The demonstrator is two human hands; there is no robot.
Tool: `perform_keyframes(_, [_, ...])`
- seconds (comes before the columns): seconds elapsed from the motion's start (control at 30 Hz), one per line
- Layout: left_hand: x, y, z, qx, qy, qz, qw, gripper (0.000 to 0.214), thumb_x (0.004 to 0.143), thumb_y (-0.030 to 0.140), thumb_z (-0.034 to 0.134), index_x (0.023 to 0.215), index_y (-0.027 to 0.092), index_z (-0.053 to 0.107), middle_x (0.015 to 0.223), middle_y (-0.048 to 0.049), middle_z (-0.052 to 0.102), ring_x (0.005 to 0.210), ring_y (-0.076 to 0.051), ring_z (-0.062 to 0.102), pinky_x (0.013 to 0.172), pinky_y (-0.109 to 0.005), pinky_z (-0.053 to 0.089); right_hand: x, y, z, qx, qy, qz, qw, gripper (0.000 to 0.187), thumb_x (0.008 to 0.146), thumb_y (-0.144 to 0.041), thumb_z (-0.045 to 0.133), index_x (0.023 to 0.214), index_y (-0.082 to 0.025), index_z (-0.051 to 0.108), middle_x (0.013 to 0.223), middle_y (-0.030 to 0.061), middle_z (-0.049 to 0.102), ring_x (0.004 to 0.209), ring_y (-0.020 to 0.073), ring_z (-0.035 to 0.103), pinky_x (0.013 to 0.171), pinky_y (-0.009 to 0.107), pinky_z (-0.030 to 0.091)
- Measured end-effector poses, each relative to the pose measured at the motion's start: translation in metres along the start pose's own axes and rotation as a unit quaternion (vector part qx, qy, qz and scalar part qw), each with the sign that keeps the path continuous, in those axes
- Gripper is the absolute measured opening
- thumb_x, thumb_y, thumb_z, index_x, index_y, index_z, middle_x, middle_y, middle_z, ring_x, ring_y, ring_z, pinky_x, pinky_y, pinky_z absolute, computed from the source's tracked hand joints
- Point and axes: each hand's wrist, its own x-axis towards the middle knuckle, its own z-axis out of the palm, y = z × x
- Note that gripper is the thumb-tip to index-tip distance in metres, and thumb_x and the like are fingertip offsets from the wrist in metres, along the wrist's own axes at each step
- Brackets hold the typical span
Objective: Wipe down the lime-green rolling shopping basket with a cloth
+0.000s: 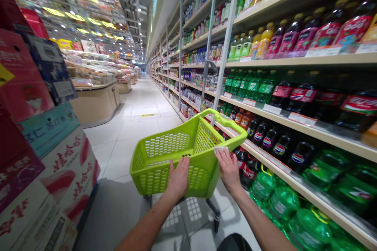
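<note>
A lime-green plastic shopping cart [203,155] stands in the aisle before me, side on, with its handle to the right. My left hand [178,177] lies against the near side of the basket, fingers stretched up to the rim and holding nothing. Under the fingertips of my right hand [228,168] is a small white cloth [220,148], pressed onto the cart's upper edge near the handle. Whether it is paper or fabric I cannot tell. The basket's perforated floor shows in part; the near wall hides the rest.
Shelves [273,113] of drink bottles line the right side, close to the cart. Large green bottles [282,200] sit on the lowest level. Stacked cartons [66,164] rise at left, with a rounded display counter [94,104] beyond. The tiled aisle [138,102] runs ahead.
</note>
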Motion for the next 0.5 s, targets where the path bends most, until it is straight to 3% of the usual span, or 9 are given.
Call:
perform_keyframes(0.17, [0.001,0.002,0.0,-0.003,-0.017,0.014,1.0,0.071,0.065,0.01,0.034,0.135,0.01,0.021,0.142,-0.0079,0.025,0.132,-0.019,0.02,0.106,-0.053,0.007,-0.016,0.011,0.003,-0.009,-0.028,-0.051,0.998,0.048,0.079,-0.003,0.035,0.12,-0.023,0.05,0.122,0.0032,0.054,0.127,0.0145,0.029,0.103,0.038,0.02])
perform_keyframes(0.37, [0.005,0.007,-0.001,0.016,-0.008,0.012,1.0,0.073,0.065,0.012,0.035,0.136,0.011,0.019,0.143,-0.0076,0.023,0.133,-0.02,0.016,0.106,-0.054,0.008,0.026,0.033,-0.008,-0.034,0.025,0.035,0.998,0.048,0.081,-0.008,0.035,0.126,-0.021,0.043,0.129,0.0075,0.047,0.129,0.0193,0.025,0.101,0.045,0.021])
perform_keyframes(0.5, [0.006,0.008,0.002,0.015,-0.014,0.019,1.0,0.072,0.064,0.011,0.034,0.135,0.012,0.021,0.143,-0.0069,0.023,0.133,-0.02,0.017,0.105,-0.055,0.007,0.021,0.037,-0.007,-0.034,0.003,0.008,0.999,0.047,0.08,-0.006,0.035,0.124,-0.019,0.046,0.127,0.0075,0.049,0.128,0.0189,0.027,0.099,0.04,0.026])
